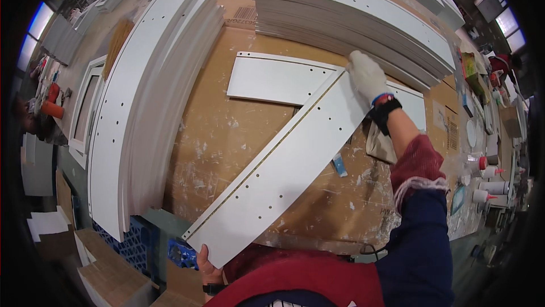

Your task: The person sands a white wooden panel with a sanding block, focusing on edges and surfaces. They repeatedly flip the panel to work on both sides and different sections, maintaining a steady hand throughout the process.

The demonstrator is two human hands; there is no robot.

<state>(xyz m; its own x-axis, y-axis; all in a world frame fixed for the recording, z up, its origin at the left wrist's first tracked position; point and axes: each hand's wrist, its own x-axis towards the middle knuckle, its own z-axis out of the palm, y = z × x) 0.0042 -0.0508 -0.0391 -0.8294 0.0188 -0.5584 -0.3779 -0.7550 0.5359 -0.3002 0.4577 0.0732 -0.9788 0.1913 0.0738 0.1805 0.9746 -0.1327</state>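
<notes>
A long white drilled panel (284, 165) with a groove along one edge slants across the bench in front of me. At its near lower end my left hand (209, 268) is closed on the corner, thumb on the white face. My right hand (366, 74), in a pale work glove, grips the far upper end; some of its fingers are hidden. Beneath that far end lies another white panel (278, 77), partly covered by the first. A pale cloth (381, 143) lies by my right forearm, and a small blue piece (339, 165) sits beside the held panel.
Tall stacks of white panels stand left (122, 108) and at the back right (346, 12). Paint-spotted cardboard (210, 131) covers the bench. Glue bottles (482, 196) stand at the right; a brush (117, 46) and an orange object (53, 108) lie left. Cardboard boxes (116, 276) sit lower left.
</notes>
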